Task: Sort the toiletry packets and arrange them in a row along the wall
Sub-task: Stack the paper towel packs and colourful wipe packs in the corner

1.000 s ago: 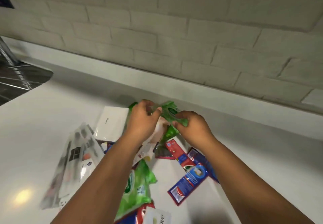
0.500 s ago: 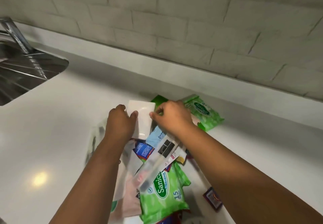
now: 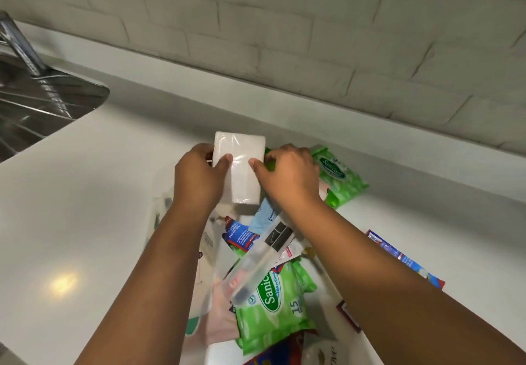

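Both hands hold a white tissue packet above the pile, its far end pointing at the wall. My left hand grips its left edge and my right hand its right edge. A green wipes packet lies just right of my right hand, near the wall. Another green wipes packet lies lower in the pile, under a clear sachet. A blue and red toothpaste sachet and a pale blue packet lie under my wrists. A long blue toothpaste packet lies to the right.
The white counter meets a low ledge and a pale brick wall at the back. A steel sink with a tap sits at the far left. More packets reach the bottom edge of the view.
The green wipes packet, held a second ago, now lies by the wall on the right. Both hands have taken hold of the white tissue packet and lifted it toward the wall.
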`<state>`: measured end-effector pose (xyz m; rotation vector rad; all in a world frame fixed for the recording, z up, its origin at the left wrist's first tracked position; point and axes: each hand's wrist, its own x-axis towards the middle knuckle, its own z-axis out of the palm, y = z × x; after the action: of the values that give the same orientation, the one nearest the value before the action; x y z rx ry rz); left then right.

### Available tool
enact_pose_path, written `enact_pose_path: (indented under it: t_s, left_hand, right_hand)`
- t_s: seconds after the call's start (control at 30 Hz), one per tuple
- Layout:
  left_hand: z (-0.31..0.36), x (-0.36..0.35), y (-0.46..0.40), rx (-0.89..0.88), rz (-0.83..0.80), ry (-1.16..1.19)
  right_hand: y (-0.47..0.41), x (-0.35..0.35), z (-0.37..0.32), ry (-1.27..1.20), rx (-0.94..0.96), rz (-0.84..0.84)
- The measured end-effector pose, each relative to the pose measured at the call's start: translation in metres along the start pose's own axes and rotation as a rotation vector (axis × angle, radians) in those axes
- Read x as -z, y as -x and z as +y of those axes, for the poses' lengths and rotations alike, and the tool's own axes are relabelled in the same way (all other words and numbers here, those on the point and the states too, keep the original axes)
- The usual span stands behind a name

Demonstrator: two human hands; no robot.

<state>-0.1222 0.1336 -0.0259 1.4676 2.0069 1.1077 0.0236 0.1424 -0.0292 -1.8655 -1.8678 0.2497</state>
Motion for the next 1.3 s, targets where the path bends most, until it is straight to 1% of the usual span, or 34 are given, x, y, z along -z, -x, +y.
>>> enact_pose_path:
  t_s: [0.1, 0.17, 0.23, 0.37, 0.57, 0.6, 0.7, 0.83, 0.9, 1.03, 1.2, 1.3]
  left_hand:
    - [0.022, 0.001, 0.006, -0.065, 0.059, 0.124]
    - [0.040, -0.005, 0.013, -0.099, 0.049, 0.202]
    - [0.054, -0.015, 0.021, -0.109, 0.018, 0.248]
    - [0.082, -0.045, 0.046, -0.134, -0.072, 0.302]
    - [0.119, -0.100, 0.084, -0.174, -0.249, 0.353]
    - [0.125, -0.108, 0.090, -0.178, -0.289, 0.369]
    - [0.152, -0.139, 0.120, -0.190, -0.458, 0.436]
    - [0.185, -0.180, 0.164, -0.190, -0.638, 0.510]
    - [0.195, -0.196, 0.183, -0.169, -0.685, 0.545]
    - [0.226, -0.235, 0.242, -0.170, -0.780, 0.580]
    - [0.275, -0.280, 0.309, -0.187, -0.813, 0.589]
    - [0.307, -0.301, 0.343, -0.156, -0.836, 0.633]
  right_hand:
    - [0.004, 0.013, 0.006, -0.254, 0.033, 0.125]
    - [0.009, 0.025, 0.013, -0.428, 0.010, 0.185]
    - [0.014, 0.035, 0.021, -0.512, -0.030, 0.223]
    - [0.029, 0.055, 0.056, -0.536, -0.129, 0.317]
    - [0.057, 0.092, 0.123, -0.541, -0.283, 0.388]
    - [0.063, 0.100, 0.133, -0.558, -0.320, 0.403]
    - [0.092, 0.132, 0.172, -0.649, -0.420, 0.515]
    - [0.132, 0.167, 0.223, -0.699, -0.479, 0.599]
    - [0.148, 0.179, 0.241, -0.710, -0.498, 0.612]
    - [0.188, 0.214, 0.293, -0.703, -0.556, 0.704]
    - [0.231, 0.262, 0.354, -0.655, -0.620, 0.776]
    - [0.251, 0.294, 0.382, -0.633, -0.630, 0.807]
